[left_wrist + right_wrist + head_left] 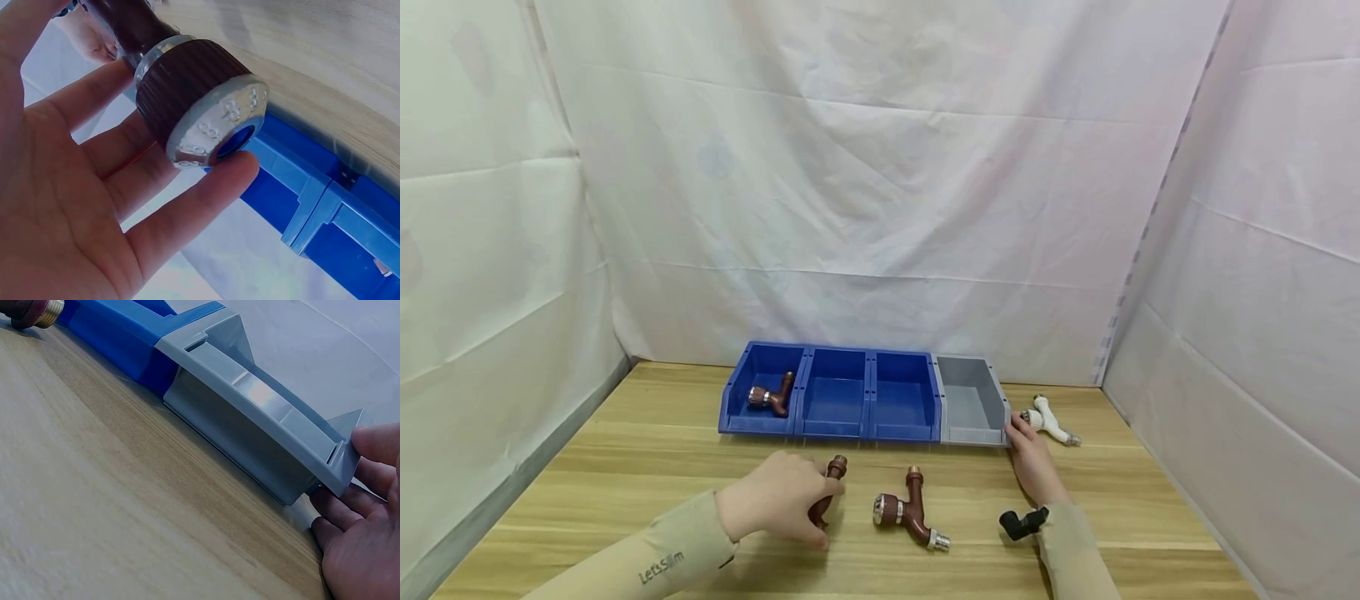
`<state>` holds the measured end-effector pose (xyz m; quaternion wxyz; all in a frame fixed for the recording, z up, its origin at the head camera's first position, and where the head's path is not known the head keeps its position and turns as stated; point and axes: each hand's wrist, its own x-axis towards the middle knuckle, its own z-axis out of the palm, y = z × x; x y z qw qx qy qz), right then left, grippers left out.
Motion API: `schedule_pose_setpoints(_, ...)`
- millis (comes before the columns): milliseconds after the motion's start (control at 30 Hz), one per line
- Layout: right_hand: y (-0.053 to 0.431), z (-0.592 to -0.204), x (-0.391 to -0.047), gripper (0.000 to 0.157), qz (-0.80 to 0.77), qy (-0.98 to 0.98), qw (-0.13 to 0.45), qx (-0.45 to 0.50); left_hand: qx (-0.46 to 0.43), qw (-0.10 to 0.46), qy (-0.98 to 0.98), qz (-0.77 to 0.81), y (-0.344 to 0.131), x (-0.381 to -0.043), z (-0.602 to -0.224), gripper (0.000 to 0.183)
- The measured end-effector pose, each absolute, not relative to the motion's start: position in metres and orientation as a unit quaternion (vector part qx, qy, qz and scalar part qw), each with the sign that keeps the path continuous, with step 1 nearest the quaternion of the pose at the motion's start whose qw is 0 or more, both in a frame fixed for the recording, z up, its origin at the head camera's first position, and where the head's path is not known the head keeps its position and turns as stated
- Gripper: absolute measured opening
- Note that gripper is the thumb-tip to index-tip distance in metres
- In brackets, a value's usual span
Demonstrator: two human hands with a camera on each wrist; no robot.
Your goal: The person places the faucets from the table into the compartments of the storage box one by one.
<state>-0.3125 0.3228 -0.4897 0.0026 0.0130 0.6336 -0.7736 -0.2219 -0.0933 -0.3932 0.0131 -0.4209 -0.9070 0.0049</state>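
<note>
My left hand (778,496) holds a dark brown faucet (822,507) above the table, left of center. In the left wrist view its ribbed knob (187,87) with a silver cap faces the camera, and the fingers lie along the far side; the thumb's tip is out of that frame. My right hand (1036,462) grips the right front corner of the grey bin (250,437), thumb on the side wall and other fingers curled under the lip. A second brown faucet (915,510) lies on the table between the hands.
Three blue bins (835,429) stand joined to the grey one; the leftmost contains a brown faucet (778,404). A white faucet (1051,421) lies right of the bins. Close to the right sleeve is a black elbow-shaped faucet (1019,525). White cloth (880,208) hangs behind the table.
</note>
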Motion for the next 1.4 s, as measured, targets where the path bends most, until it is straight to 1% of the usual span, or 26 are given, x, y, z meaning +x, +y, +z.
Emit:
schedule_pose_setpoints(667, 0.323, -0.491, -0.314, 0.058, -0.773, 0.635, -0.006, 0.006, -0.430, 0.017, -0.902, -0.005, -0.095, -0.227, -0.393, 0.051)
schedule_pose_setpoints(900, 0.323, -0.491, -0.314, 0.057, -0.775, 0.632, -0.007, 0.005, -0.435, 0.017, -0.900, -0.007, -0.095, -0.228, -0.391, 0.051)
schedule_pose_setpoints(1133, 0.323, -0.491, -0.315, 0.058, -0.778, 0.628, -0.002, 0.011, -0.440, 0.030, -0.898, -0.004, -0.095, -0.231, -0.389, 0.050)
schedule_pose_setpoints(1400, 0.322, -0.490, -0.314, 0.057, -0.779, 0.626, -0.001, 0.019, -0.436, 0.025, -0.899, -0.010, -0.095, -0.233, -0.388, 0.050)
